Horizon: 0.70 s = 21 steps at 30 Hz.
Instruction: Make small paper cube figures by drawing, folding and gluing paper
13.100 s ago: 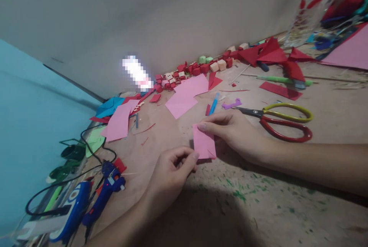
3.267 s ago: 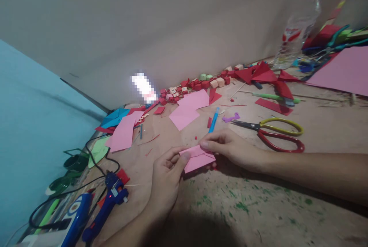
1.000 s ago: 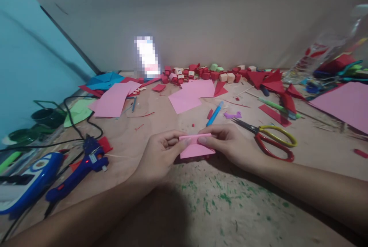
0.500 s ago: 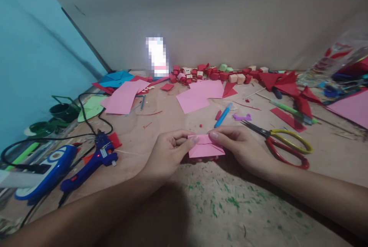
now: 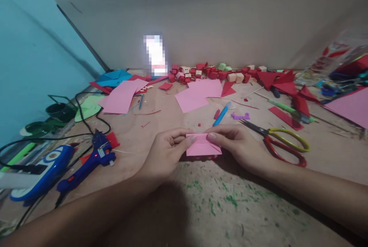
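A small folded piece of pink paper [image 5: 203, 149] is held between my two hands, just above the worktop's front part. My left hand [image 5: 169, 148] pinches its upper left corner, thumb on top and fingers behind. At the upper right, my right hand [image 5: 236, 143] grips it the same way. Crease lines run across the paper's face, and slanted folds meet toward its sides. Fingertips partly show beneath the lower edge. Close to the right hand lie scissors [image 5: 266, 131] with one yellow and one red handle, and a blue pen [image 5: 222, 114].
A blue glue gun [image 5: 86, 162] with a red light and a blue-white power strip [image 5: 43, 172] lie left among black cables. Pink sheets [image 5: 192, 97] lie behind my hands. Small red paper cubes [image 5: 212, 74] line the wall beside a lit, pixelated screen [image 5: 156, 55].
The thumbs have moved slightly on the pink paper, and its upper edge appears folded flatter. Both hands keep their hold. The whole view has shifted a little.
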Available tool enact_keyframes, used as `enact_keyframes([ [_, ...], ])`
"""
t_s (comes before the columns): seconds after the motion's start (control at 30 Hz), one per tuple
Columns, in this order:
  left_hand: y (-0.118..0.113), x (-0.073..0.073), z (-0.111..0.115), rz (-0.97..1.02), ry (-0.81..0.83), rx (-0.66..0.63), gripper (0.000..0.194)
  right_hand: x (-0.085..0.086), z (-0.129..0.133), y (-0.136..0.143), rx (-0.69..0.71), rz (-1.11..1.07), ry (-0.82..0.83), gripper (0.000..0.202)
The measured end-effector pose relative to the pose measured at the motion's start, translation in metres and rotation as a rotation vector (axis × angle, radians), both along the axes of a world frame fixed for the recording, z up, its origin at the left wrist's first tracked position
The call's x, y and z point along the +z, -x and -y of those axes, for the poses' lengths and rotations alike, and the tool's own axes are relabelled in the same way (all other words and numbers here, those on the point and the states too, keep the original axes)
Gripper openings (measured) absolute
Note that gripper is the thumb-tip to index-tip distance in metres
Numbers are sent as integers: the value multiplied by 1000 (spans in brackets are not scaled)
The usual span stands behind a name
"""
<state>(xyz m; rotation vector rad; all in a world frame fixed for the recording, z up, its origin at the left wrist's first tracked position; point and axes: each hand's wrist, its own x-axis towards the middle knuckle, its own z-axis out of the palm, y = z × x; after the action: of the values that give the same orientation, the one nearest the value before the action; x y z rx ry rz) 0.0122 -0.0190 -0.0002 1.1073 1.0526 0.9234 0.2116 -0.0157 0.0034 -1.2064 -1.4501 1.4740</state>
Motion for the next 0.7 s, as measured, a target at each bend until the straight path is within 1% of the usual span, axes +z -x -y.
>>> enact_keyframes([
  [0.13,1,1,-1,-13,3,11,28,-2,0,0,0,-32,33,25],
  [0.27,0,5,-1,-29,19,63,23,-4,0,-2,3,-68,30,25],
  [0.4,0,4,-1,-74,-18,67,24,-2,1,-2,10,-39,35,23],
  [0.5,0,2,-1,-87,-31,67,25,-2,1,0,5,-57,54,22],
  [0.7,0,2,0,-99,-24,83,23,0,-1,0,-24,-58,12,15],
])
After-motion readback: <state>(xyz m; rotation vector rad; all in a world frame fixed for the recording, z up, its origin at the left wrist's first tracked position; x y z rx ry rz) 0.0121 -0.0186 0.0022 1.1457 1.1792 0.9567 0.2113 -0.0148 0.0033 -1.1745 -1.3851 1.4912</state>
